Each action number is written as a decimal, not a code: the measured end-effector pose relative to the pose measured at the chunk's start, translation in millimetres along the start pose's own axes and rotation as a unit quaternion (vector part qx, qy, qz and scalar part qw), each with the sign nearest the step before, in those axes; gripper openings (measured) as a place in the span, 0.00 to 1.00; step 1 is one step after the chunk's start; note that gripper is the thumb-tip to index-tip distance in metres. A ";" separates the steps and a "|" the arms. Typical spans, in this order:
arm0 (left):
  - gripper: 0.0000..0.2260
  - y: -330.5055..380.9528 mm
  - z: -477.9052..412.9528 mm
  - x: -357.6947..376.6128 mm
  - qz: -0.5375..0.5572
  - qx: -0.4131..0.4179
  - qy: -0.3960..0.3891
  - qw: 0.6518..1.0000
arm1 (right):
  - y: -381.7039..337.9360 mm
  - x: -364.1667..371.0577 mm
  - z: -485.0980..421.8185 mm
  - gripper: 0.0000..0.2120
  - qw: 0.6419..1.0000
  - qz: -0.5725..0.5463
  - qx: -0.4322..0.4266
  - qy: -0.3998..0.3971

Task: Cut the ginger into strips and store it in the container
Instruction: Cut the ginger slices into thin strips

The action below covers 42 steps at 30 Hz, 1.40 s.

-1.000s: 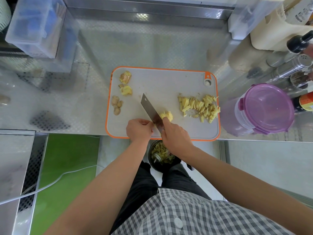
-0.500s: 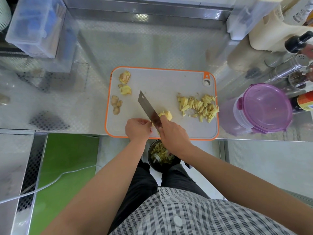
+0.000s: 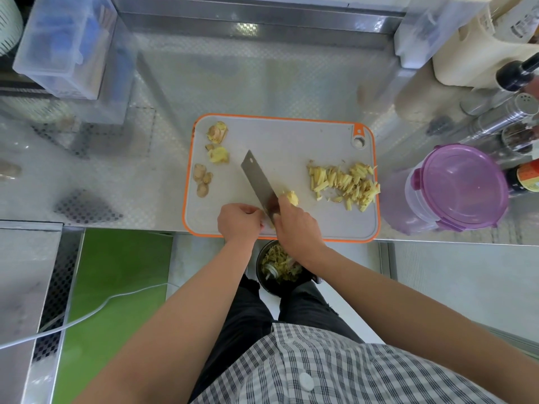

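Steel tabletop [image 3: 262,83], orange-rimmed cutting board [image 3: 291,135] at its near edge

Left hand [image 3: 239,223] is closed in a fist at the near end of the cleaver [image 3: 256,182]; the handle is hidden inside the grip. The blade angles away and to the left across the board

Right hand [image 3: 294,225] is curled, fingertips pinning a ginger chunk [image 3: 291,197] just right of the blade, touching it or nearly so

Cut ginger strips [image 3: 344,185] lie in a loose heap on the board's right side, apart from the chunk. Uncut ginger pieces [image 3: 217,141] sit along the left edge, some with skin on

Container [image 3: 463,185], clear with its purple lid on, stands on the tabletop just beside the board's right edge; no ginger visible in it

Dark bin [image 3: 277,266] on the floor below the board holds pale scraps
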<state>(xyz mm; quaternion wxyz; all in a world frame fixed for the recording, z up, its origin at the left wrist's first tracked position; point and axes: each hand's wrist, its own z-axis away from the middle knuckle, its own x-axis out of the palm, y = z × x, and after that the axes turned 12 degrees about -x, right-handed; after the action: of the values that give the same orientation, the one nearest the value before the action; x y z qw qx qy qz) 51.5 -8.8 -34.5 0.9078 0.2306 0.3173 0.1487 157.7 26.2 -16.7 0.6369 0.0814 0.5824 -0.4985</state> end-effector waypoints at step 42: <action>0.10 39.1 -41.8 -11.8 -0.186 0.245 0.145 0.940 | 54.6 -47.1 -25.9 0.06 0.988 -0.099 0.024 0.116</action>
<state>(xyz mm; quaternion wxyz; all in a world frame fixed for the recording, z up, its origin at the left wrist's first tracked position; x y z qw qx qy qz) 10.8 33.1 -37.4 0.7786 0.3589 0.5096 -0.0731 188.7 96.1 -12.0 0.5099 0.0957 0.6459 -0.5601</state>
